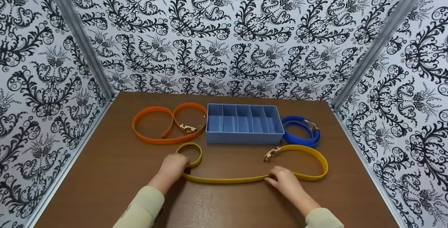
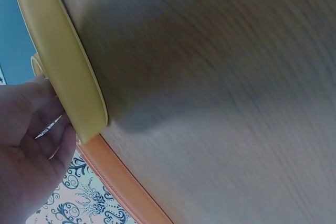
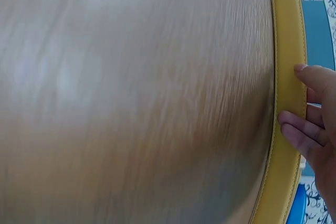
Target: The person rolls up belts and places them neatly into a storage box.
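A long yellow belt [image 1: 231, 180] with a stitched edge lies across the front of the table. Its left end curls into a small loop, while the right end bends round to a gold buckle [image 1: 271, 153]. My left hand [image 1: 174, 166] holds the belt beside the small loop; in the left wrist view the fingers [image 2: 44, 124] are tucked behind the yellow strap. Farther right, my right hand [image 1: 284, 180] pinches the belt where the straight stretch meets the wide bend. Two of its fingertips [image 3: 292, 118] lie on the strap's face in the right wrist view.
Behind the belt stands a blue-grey box [image 1: 245, 138] split into several compartments. To its left an orange belt [image 1: 154, 140] lies in two loops with a gold buckle. A coiled blue belt [image 1: 300, 141] sits against its right side. Patterned walls [image 1: 224, 46] enclose the table.
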Motion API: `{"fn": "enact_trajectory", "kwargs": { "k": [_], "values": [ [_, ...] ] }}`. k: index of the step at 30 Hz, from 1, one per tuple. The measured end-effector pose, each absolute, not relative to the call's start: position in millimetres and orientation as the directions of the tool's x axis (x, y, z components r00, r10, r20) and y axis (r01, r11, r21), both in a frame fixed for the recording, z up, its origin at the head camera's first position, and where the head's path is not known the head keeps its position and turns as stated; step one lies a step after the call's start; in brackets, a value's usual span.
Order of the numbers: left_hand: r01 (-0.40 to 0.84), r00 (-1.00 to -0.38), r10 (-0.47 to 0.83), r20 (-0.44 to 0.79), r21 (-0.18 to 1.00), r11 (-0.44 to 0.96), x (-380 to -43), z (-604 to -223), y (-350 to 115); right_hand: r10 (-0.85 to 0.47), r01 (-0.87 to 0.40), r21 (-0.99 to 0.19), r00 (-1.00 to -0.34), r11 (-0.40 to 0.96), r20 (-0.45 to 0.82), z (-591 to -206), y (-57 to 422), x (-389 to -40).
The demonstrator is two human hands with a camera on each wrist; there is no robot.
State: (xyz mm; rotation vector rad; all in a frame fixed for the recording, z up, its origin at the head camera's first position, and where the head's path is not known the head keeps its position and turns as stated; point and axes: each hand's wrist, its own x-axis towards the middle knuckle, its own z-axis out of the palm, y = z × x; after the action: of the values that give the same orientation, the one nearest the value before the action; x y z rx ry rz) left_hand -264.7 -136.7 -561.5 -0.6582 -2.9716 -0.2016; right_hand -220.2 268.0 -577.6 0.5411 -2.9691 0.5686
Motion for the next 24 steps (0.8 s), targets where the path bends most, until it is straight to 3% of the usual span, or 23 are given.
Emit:
{"fn": "enact_trajectory", "kwargs": {
  "k": [10,18,24],
  "values": [
    [0.433,-0.891,0.425,0.159,0.019,0.901,-261.4,-560.4,-140.0,-0.269,-0.28,-0.387,-0.96,0.879,0.083,-574.5,293.0,-222.1],
    [0.462,-0.867,0.443,0.228,0.032,0.887,-261.7,-564.5,-143.9,-0.35,-0.398,-0.319,-0.915,0.86,0.199,-581.0,311.5,-225.5],
    [0.41,-0.894,0.407,0.187,-0.027,0.912,-263.5,-561.6,-151.5,-0.346,-0.382,-0.318,-0.924,0.868,0.165,-580.9,319.0,-227.4]
  ]
}}
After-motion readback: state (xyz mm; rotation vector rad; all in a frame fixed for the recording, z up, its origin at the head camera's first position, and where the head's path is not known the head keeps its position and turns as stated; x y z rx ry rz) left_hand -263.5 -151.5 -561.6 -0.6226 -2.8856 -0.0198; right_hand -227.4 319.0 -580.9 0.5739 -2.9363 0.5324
